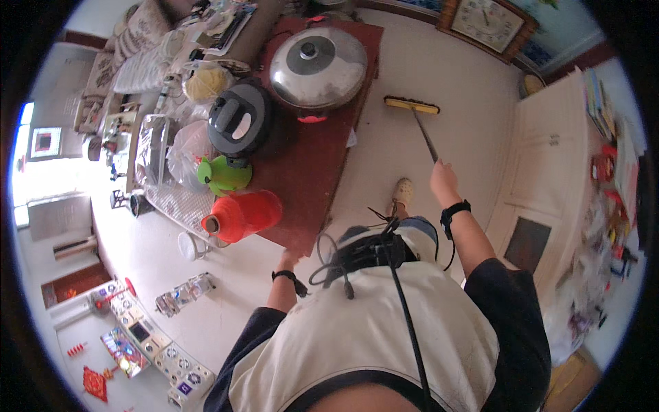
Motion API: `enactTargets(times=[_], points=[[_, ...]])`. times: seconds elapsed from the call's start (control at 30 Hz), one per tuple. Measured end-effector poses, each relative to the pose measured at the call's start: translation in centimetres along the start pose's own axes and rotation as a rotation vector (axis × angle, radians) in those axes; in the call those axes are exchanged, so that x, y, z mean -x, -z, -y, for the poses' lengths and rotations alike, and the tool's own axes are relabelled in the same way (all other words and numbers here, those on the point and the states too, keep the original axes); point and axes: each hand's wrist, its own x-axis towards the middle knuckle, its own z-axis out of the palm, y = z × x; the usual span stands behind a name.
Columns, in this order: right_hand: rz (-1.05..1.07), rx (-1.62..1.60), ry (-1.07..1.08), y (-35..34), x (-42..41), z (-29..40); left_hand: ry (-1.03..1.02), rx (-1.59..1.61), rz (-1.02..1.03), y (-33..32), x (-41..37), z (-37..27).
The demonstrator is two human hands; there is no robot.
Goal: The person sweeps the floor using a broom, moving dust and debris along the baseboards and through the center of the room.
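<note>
My right hand [444, 180] is closed around the dark handle [425, 134] of a broom. The broom's wide yellow head [412, 105], edged with dark bristles, rests on the pale floor ahead of me. My left hand [292, 255] is low on the other side, at the near corner of a dark red table [304, 170]. The table corner partly covers its fingers, so whether it touches or grips anything is unclear. Nearest to it on the tabletop is a red vacuum flask or jug [247, 215], next to a green pot with a lid [225, 174].
A large lidded steel pan [319, 67] and a black electric pressure cooker [240, 121] stand on the table. White cabinets [545, 139] line the right side. A framed clock [486, 23] is at the far wall. A white potty-like pot [193, 246] sits on the floor at left.
</note>
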Motion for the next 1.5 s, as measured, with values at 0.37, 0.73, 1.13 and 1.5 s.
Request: enactTargets(times=[0.37,0.73,1.13,1.5], points=[[0.189,0.121,0.153,-4.0,-8.8,5.6,-0.297,0.187,0.01,-5.2,3.7,0.0],[0.278,0.076,-0.072,-7.1,13.4,-2.3,-0.467,0.652,0.402,4.2,-5.9,0.2],[-0.167,0.095,0.191,-13.6,34.6,-10.9,-0.584,0.205,0.816,9.1,-7.7,0.0],[0.081,-1.06,-0.358,-12.6,36.3,-3.3,-0.32,0.229,0.794,6.1,-6.5,2.0]])
